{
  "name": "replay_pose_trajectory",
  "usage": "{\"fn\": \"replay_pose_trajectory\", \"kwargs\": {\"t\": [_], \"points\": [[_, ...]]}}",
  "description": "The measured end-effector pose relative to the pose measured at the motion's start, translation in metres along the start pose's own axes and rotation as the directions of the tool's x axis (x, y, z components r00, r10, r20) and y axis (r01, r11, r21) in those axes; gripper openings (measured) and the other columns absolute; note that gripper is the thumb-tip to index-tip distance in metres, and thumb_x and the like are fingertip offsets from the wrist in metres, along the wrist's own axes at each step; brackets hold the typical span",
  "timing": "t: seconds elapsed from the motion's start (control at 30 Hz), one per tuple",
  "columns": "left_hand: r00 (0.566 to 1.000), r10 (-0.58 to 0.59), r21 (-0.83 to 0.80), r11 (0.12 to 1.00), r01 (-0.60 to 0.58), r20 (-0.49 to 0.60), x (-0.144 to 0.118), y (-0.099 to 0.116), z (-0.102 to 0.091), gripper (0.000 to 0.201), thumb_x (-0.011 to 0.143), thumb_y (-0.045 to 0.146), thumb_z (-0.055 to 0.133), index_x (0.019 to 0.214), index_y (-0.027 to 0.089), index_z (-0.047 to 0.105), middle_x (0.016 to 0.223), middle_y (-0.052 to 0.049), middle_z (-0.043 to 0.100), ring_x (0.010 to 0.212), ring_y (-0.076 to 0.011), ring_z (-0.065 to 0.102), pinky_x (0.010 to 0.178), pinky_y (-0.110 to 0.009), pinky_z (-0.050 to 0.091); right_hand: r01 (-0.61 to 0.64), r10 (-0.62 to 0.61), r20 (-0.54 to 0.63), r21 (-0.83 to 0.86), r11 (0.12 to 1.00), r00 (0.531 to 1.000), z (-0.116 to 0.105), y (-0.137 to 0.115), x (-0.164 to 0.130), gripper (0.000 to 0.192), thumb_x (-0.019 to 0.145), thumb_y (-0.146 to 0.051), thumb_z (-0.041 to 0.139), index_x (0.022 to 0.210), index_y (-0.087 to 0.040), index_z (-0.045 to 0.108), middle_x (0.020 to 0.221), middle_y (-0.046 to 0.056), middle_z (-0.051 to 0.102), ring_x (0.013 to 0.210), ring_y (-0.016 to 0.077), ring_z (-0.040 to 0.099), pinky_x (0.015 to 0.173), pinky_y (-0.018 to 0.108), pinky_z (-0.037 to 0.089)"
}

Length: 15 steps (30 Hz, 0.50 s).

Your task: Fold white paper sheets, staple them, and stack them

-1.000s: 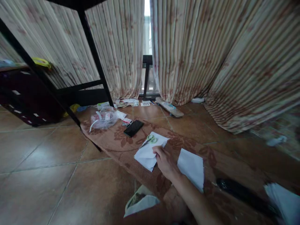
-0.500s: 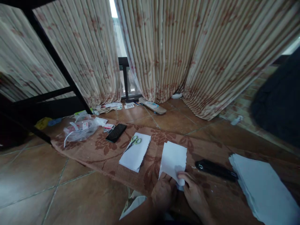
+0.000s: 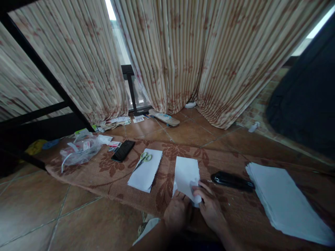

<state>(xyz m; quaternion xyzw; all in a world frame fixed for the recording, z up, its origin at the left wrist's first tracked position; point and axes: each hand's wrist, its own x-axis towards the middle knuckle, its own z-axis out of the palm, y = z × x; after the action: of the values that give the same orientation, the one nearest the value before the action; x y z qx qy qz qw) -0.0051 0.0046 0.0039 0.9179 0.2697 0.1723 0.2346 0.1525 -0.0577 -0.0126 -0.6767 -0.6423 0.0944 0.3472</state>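
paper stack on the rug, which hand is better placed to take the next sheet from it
Right, probably. The right hand pinches the small sheet on the side facing the paper stack, with only the black stapler between. The left hand sits farther away.

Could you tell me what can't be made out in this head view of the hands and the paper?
- Left hand: dim and blurred; its fingers' grip on the paper sheet is unclear.
- Sheet's near edge: covered by the right hand.
- Paper stack: sheet count too fine to tell.
- Black object beside it: too dark to identify.
- Plastic bag: contents too small.
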Motion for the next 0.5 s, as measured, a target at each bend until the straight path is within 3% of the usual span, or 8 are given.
{"fn": "replay_pose_trajectory", "kwargs": {"t": [0.2, 0.5], "points": [[1.000, 0.010, -0.026, 1.000, -0.010, -0.005, -0.0001, 0.0014, -0.0012, 0.030, 0.081, 0.012, 0.053, 0.110, 0.021, 0.057, 0.110, -0.005, 0.060, 0.107, -0.0213, 0.051, 0.101, -0.040, 0.040, 0.001, -0.001, 0.001, -0.017, 1.000, 1.000, 0.0003, 0.0026, -0.0018, 0.040, 0.062, 0.000, 0.038, 0.083, -0.024, 0.062, 0.107, 0.001, 0.067, 0.127, 0.0202, 0.042, 0.103, 0.042, 0.039], [1.000, 0.016, 0.031, 0.999, -0.016, -0.003, 0.0000, 0.0023, -0.0025, 0.016, 0.080, 0.013, 0.054, 0.094, 0.018, 0.061, 0.097, -0.007, 0.063, 0.099, -0.0215, 0.055, 0.097, -0.039, 0.044, -0.040, 0.041, 0.021, -0.044, 0.998, 0.999, -0.0023, -0.0016, -0.0025, 0.043, 0.060, 0.000, 0.038, 0.085, -0.024, 0.063, 0.113, -0.001, 0.066, 0.128, 0.0201, 0.040, 0.105, 0.044, 0.036]]}}
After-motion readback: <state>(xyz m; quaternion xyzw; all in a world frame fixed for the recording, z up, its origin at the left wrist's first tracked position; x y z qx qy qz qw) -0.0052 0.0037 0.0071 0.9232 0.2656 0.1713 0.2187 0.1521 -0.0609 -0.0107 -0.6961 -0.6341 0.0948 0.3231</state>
